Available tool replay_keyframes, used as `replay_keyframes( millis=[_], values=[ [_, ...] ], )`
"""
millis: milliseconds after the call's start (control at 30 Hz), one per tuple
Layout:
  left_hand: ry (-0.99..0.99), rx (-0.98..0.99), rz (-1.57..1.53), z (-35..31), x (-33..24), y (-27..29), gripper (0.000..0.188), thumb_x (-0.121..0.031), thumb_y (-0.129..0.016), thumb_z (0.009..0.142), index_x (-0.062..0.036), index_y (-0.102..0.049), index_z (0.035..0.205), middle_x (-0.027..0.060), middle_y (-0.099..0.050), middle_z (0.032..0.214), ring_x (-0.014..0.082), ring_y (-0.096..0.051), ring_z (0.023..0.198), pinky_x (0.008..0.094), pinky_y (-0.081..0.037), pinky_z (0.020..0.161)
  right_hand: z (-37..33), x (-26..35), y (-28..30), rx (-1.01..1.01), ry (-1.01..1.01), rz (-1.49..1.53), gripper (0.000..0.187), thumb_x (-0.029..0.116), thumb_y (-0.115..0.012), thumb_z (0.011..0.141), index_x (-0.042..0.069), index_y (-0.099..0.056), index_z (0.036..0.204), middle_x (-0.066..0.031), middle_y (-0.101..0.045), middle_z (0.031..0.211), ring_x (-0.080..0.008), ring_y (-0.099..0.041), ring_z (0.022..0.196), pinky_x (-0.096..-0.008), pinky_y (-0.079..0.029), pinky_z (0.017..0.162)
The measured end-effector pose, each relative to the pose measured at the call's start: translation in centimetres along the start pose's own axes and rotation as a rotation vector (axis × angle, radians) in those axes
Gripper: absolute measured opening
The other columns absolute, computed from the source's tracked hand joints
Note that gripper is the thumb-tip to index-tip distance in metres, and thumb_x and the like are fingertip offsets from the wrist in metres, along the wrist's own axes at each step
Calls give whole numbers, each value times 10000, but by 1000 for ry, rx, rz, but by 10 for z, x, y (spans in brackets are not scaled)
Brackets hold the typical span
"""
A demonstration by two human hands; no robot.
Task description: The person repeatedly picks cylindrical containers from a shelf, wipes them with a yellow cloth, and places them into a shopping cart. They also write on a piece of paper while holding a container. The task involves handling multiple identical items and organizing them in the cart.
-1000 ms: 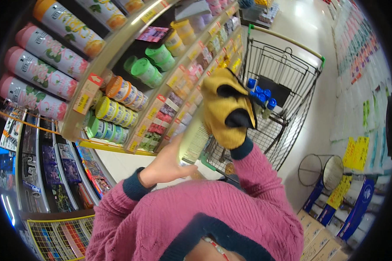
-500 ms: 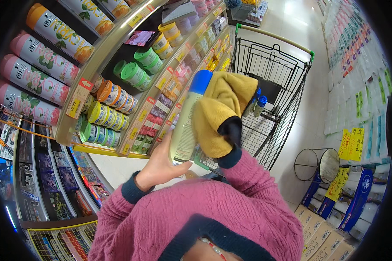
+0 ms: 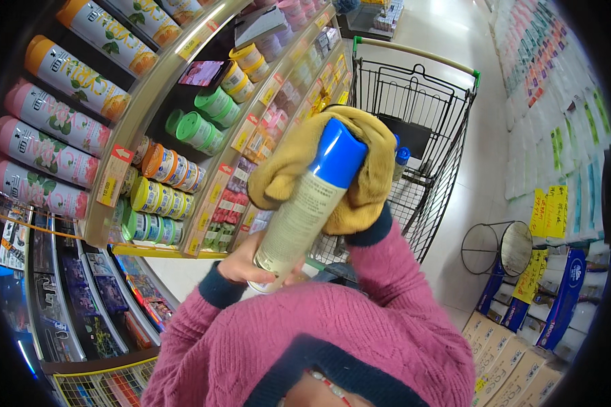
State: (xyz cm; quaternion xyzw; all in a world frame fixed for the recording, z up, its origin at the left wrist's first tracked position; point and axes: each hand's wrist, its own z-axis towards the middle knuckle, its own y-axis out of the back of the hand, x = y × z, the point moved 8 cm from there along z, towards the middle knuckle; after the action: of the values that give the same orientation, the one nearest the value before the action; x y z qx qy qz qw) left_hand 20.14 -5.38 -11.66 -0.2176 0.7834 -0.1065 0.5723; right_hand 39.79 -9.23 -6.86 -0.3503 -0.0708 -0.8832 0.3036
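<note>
My left hand (image 3: 241, 262) grips a pale green aerosol can (image 3: 295, 220) near its base. The can leans up and to the right, and its blue cap (image 3: 341, 152) points away from me. Behind the can's upper part, a mustard-yellow cloth (image 3: 375, 175) bunches up and shows on both sides of it. My right hand is inside or under this cloth, so its fingers are hidden; only the dark cuff (image 3: 371, 229) of that sleeve shows below. The cloth presses against the can near the cap.
Shelves on the left hold pink and orange spray cans (image 3: 64, 125) and stacked round tubs (image 3: 163, 197). A phone (image 3: 201, 72) lies on one shelf. Ahead stands a wire shopping cart (image 3: 448, 163) with blue-capped bottles (image 3: 401, 161). On the right are a wire basket (image 3: 478, 249) and cartons (image 3: 499, 356).
The can has turned and tilted so its cap points more to the right. The cloth has moved from the can's right side to behind it, spreading to both sides.
</note>
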Motion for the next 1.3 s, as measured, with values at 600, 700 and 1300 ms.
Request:
replay_keyframes(
  millis=[600, 700, 1300],
  values=[
    [-170, 31, -479, 43, 5, 13, 646, -605, -426, 977, -72, -470, 1339, 124, -622, 1049, 175, -615, 696, 254, -472, 517, -9, -7, -29, 224, -402, 372, 474, 176, -564, 972, 44, -435, 1408, -115, -522, 1371, -210, -538, 1209, -340, -461, 1009],
    [-181, 44, -598, 49, 6, 22, 699, -666, -283, 992, -93, -477, 1342, 74, -639, 1091, 157, -580, 604, 242, -456, 511, -11, 19, -43, 347, -226, 349, 417, 182, -616, 919, 44, -503, 1295, -96, -566, 1288, -232, -559, 1157, -369, -468, 1003],
    [-470, -429, 507, 59, -88, 34, 475, -135, -728, 767, 10, -575, 1192, 128, -664, 1132, 231, -634, 1080, 378, -493, 964, -69, 2, -49, 701, -155, 156, 578, 191, -715, 705, -39, -572, 1216, -230, -581, 1170, -412, -616, 1013, -423, -512, 896]
  ],
)
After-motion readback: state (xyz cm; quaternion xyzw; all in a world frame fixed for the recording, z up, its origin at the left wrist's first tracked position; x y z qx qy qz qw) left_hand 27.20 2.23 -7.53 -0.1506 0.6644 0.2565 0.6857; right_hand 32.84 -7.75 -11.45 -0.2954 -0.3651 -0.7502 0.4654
